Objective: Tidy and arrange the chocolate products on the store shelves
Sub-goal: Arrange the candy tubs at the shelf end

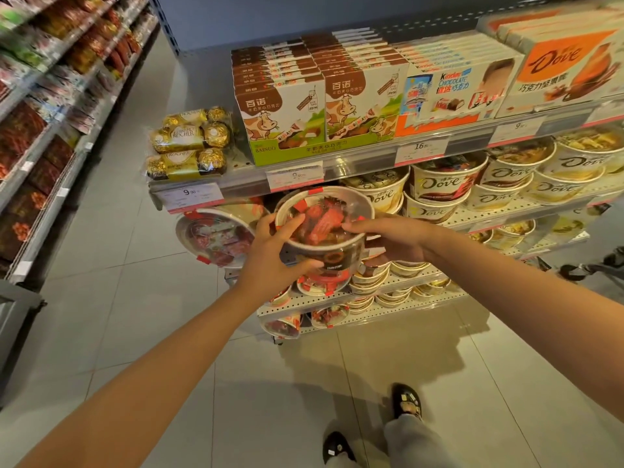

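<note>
Head view: both hands hold chocolate tub (325,224) in front of second shelf (506,220). Left hand (270,255) fingers curled on rim and wall; right hand (391,239) grips opposite side. Step probably placing tub; next needs free slot beside Dove tubs (439,187).

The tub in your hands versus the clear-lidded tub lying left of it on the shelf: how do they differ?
The held tub is gripped by the left hand and right hand, lid tilted upward; the shelf tub lies on its side, lid facing outward, untouched. Both show red-wrapped chocolates under clear lids.
</note>
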